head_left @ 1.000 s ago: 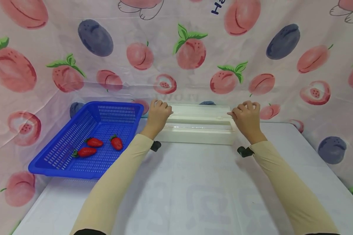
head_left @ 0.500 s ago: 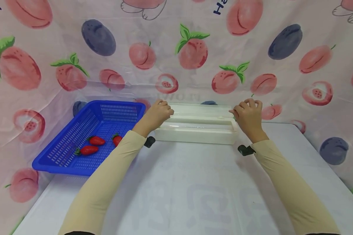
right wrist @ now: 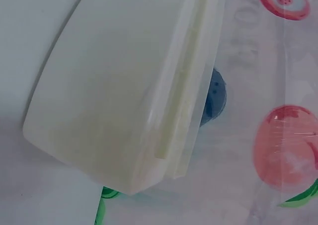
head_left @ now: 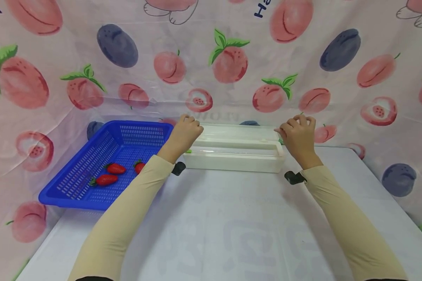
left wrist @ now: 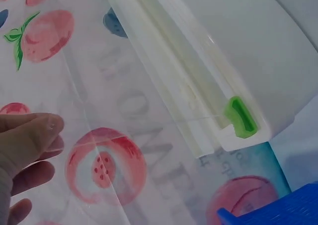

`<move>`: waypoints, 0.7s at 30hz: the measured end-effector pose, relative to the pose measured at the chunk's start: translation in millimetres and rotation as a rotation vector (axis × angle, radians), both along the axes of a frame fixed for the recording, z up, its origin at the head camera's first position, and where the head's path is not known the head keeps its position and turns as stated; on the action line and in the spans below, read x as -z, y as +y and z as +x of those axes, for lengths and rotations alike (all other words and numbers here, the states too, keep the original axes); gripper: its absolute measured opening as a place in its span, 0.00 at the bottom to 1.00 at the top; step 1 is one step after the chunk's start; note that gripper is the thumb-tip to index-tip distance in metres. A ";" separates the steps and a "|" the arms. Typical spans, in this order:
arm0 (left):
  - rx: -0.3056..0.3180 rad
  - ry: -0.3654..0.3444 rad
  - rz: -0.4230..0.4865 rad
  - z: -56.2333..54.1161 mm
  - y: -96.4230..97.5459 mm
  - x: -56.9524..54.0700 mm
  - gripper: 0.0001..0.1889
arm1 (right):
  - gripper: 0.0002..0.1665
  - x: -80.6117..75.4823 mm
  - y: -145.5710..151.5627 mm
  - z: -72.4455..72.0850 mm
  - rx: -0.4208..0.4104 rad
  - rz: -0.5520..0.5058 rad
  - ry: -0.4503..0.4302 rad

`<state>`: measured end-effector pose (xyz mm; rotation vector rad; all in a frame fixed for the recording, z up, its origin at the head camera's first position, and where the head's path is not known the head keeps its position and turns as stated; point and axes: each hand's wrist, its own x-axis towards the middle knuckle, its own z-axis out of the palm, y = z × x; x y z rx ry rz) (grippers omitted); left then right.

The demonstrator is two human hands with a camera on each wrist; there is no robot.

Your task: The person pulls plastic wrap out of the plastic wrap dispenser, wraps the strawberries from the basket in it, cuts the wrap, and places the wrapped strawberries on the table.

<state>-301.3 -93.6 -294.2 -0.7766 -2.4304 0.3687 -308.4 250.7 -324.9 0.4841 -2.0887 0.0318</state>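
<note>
A long white cling film dispenser (head_left: 233, 163) stands at the back of the table, its see-through lid (head_left: 239, 133) raised behind it. Above its left end, my left hand (head_left: 184, 134) pinches between thumb and forefinger a clear sheet of cling film (left wrist: 164, 123). The sheet's faint edge runs to the dispenser in the left wrist view. My right hand (head_left: 297, 136) is at the other end, fingers curled and thumb pointing inward, pinching at the film's other side. The right wrist view shows the dispenser's end but no hand. A green cutter slider (left wrist: 242, 118) sits in the slot's left end.
A blue plastic basket (head_left: 67, 201) stands at the left, partly behind my left forearm. Inside lie red strawberries (head_left: 116, 168). A fruit-print cloth (head_left: 232, 97) hangs close behind the dispenser. The white table (head_left: 246, 218) stretches in front of it.
My left hand has shifted slightly left and then up, uncovering the green slider. The right hand has risen a little. My left forearm now overlaps more of the basket.
</note>
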 end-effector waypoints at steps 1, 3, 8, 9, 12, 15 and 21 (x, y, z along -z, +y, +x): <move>-0.002 0.010 0.014 -0.2 -0.4 -0.5 0.10 | 0.14 -1.0 0.4 0.4 -0.002 -0.004 0.002; 0.001 0.036 0.047 -0.3 -1.1 -1.6 0.08 | 0.13 -3.1 1.1 0.9 -0.004 -0.010 0.009; 0.114 0.095 0.090 1.0 -5.2 -5.1 0.08 | 0.12 -9.3 0.7 2.3 -0.014 -0.035 0.033; 0.150 0.098 0.088 1.8 -6.6 -6.3 0.08 | 0.13 -10.6 0.4 2.6 -0.014 -0.038 0.037; 0.254 0.089 0.049 5.4 -10.5 -10.9 0.13 | 0.13 -13.9 0.1 4.3 -0.013 -0.050 0.040; 0.309 0.049 -0.013 10.1 -13.4 -14.4 0.13 | 0.13 -17.0 -0.3 5.8 -0.013 -0.060 0.033; 0.241 -0.017 -0.115 18.1 -16.5 -13.9 0.08 | 0.11 -20.0 -4.0 7.3 -0.039 -0.083 0.021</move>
